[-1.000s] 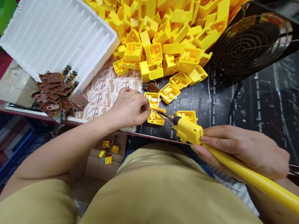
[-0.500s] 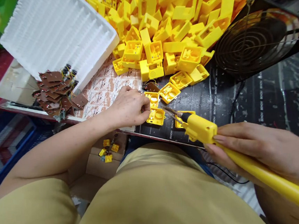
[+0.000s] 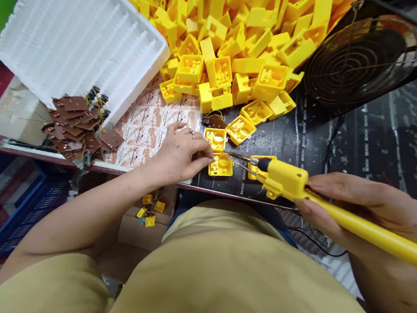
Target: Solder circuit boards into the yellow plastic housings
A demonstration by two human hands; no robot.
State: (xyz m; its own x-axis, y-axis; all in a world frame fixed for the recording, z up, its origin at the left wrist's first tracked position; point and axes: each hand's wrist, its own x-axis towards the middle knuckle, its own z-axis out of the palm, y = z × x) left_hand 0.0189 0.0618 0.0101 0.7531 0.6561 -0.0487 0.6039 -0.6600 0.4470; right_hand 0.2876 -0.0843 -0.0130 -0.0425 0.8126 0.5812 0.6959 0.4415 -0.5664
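While the right hand [image 3: 374,210] grips the yellow-handled tool [image 3: 291,179] right of centre, the left hand [image 3: 182,155], grip indeterminable, adjoins the open housing [image 3: 224,167] at centre; boards [image 3: 72,127] heaped left apparently await work.

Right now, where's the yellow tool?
Head view, right of centre: the yellow tool is in the right hand, its tip near an open yellow case by the left hand.

Extends the bare left forearm [image 3: 113,196] forward and inward, with the bare left hand [image 3: 186,153] back upward, fingers bent toward the thumb. Holds the bare right hand [image 3: 377,205] farther right, thumb and fingers closed in a pinching grip, the bare right forearm [image 3: 394,281] partly visible.
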